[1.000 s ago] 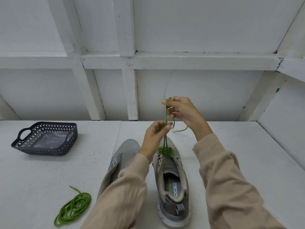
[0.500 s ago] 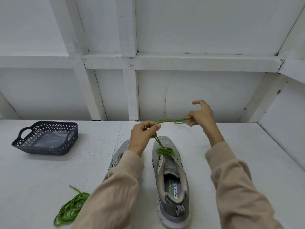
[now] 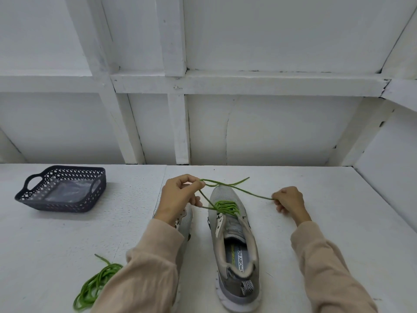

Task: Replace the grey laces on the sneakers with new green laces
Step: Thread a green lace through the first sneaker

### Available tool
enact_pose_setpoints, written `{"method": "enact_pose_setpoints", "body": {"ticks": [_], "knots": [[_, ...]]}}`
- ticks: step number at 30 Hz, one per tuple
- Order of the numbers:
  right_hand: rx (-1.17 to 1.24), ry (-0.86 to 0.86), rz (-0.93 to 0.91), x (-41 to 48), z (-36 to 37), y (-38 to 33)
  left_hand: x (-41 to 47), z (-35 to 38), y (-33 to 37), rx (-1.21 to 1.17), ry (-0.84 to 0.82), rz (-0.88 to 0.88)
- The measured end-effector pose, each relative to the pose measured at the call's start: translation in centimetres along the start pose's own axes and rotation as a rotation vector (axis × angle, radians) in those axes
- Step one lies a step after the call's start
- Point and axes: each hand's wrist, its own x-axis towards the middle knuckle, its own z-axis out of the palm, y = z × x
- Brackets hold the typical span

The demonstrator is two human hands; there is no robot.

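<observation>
My left grip (image 3: 178,197) is curled, thumb and forefinger pinching the green lace (image 3: 225,205) just left of the toe of the sneaker (image 3: 235,249). My right grip (image 3: 290,201) is balled up out to the right of the toe, pinching the same lace near its end. The lace sits in a tight bunch of crossings through the eyelets nearest the toe. From that bunch strands rise leftward to my left fingers. From there one strand runs right across the toe to my right grip, and a shorter tail pokes out to the right beyond the toe. The sneaker stands upright on its sole on the table (image 3: 338,222), heel toward me, between my forearms.

The second sneaker (image 3: 186,222) is just left of it, mostly hidden under my left wrist and sleeve (image 3: 153,263), so I cannot tell how it is laced. A second green lace (image 3: 97,283), loosely coiled, lies on the table by my left elbow, its near side covered by the sleeve. Far to the left, well apart from the shoes, sits a dark lattice basket (image 3: 67,205) with something clear and crinkled inside. A white panelled wall (image 3: 270,132) backs the table.
</observation>
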Motion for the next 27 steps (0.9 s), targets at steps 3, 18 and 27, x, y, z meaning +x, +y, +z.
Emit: {"method": "enact_pose_setpoints", "body": {"ticks": [3, 18, 27], "knots": [[-0.050, -0.002, -0.009, 0.1, 0.0, 0.5, 0.0, -1.1, -0.2, 0.113, -0.127, -0.058], [-0.247, 0.076, -0.087, 1.7, 1.3, -0.9, 5.2, -1.1, -0.9, 1.168, -0.093, -0.033], [0.056, -0.046, -0.144, 2.8, 3.2, -2.6, 7.0, -0.4, -1.1, 1.270, -0.155, -0.118]]}}
